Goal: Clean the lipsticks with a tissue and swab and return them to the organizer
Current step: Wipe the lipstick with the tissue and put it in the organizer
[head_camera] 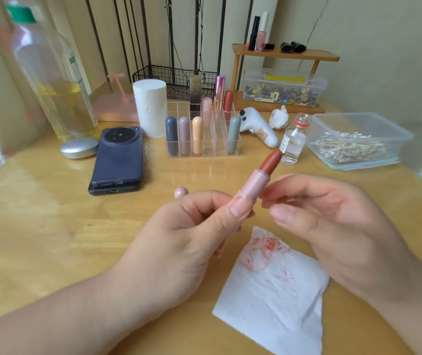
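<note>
Here, over a light wooden table (51, 226), the left hand (192, 226) grips the lower barrel of a pale pink lipstick tube with its brick-red stick wound out (258, 180), thumb and fingers clamped round it so that it tilts up and to the right. The right hand (327, 221) sits just beside it with curled fingers whose tips reach the tube's right side; whether they actually grip it cannot be told. A small pale pink rounded piece (181, 192) shows just beyond the left knuckles. Near the person, beneath both hands, a white tissue smeared with red (273, 285) lies flat on the table. Farther back stands the clear acrylic compartment organizer (204, 149), holding several capped lipsticks upright. To its right are a small clear glass bottle with a red-ringed neck (293, 142) and a clear plastic box of cotton swabs (353, 142); to its left, a white tissue roll (150, 108) and two stacked dark phones (120, 157).
</note>
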Tool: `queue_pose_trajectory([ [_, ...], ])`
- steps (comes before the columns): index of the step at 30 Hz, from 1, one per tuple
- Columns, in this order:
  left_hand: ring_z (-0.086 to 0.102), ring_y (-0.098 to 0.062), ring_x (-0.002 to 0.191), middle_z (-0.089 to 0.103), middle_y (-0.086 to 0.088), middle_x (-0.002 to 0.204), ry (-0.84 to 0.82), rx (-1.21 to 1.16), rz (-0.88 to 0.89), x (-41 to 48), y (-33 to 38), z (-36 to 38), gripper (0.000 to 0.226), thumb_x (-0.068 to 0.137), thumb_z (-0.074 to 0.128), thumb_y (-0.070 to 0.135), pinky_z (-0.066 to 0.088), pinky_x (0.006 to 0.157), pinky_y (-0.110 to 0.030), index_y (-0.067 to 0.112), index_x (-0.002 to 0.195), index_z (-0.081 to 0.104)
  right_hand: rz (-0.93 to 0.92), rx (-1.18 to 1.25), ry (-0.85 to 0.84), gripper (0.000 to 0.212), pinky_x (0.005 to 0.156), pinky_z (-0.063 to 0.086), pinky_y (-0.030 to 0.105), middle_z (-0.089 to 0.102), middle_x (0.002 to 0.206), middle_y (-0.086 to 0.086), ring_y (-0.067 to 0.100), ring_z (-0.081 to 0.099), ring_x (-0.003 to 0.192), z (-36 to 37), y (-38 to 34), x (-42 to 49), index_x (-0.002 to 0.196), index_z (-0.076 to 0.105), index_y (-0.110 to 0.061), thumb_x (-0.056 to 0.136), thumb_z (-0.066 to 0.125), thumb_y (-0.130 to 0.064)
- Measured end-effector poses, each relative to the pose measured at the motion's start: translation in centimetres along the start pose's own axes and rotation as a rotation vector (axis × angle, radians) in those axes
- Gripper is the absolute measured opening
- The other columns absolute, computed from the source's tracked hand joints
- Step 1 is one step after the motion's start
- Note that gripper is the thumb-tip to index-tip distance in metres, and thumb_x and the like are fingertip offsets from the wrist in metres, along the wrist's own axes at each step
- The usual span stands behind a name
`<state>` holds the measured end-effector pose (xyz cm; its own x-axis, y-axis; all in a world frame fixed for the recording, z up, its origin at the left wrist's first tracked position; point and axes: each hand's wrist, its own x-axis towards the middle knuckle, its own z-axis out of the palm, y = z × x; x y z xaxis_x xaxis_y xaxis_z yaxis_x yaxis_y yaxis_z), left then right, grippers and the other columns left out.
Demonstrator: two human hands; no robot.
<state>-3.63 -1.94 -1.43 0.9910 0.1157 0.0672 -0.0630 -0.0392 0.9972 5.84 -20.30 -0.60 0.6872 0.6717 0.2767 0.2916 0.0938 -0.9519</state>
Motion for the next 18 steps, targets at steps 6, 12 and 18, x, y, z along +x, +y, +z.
queue_pose_trajectory([
  [6,0.057,-0.006,0.064,0.058,0.009,0.061,-0.040,0.137,0.067,0.1,-0.6,0.6,0.033,0.087,0.059,0.060,0.011,0.116,-0.019,0.029,0.080,0.072,0.015,0.316,0.109,0.013,0.059,0.053,0.020,0.069,0.067,0.014,0.017,0.066,0.056,2.4,-0.8,0.1,0.076,0.070,0.003,0.074,0.077,-0.007],
  [12,0.075,-0.031,0.083,0.077,-0.010,0.083,-0.014,0.052,0.029,0.3,-1.1,1.1,0.037,0.063,0.090,0.040,0.053,0.094,-0.053,0.022,0.089,0.071,0.051,0.132,0.185,0.020,0.051,0.050,0.018,0.070,0.062,0.011,0.014,0.064,0.053,2.6,-1.2,-0.1,0.070,0.069,0.002,0.068,0.075,-0.018],
  [18,0.076,-0.022,0.081,0.078,-0.002,0.079,0.022,0.165,0.015,0.3,-1.0,0.8,0.039,0.062,0.084,0.053,0.039,0.108,-0.051,0.024,0.085,0.070,-0.003,0.125,0.124,0.021,0.052,0.055,0.029,0.069,0.064,0.021,0.026,0.062,0.052,2.9,-0.8,-0.4,0.081,0.065,0.007,0.082,0.072,-0.012],
])
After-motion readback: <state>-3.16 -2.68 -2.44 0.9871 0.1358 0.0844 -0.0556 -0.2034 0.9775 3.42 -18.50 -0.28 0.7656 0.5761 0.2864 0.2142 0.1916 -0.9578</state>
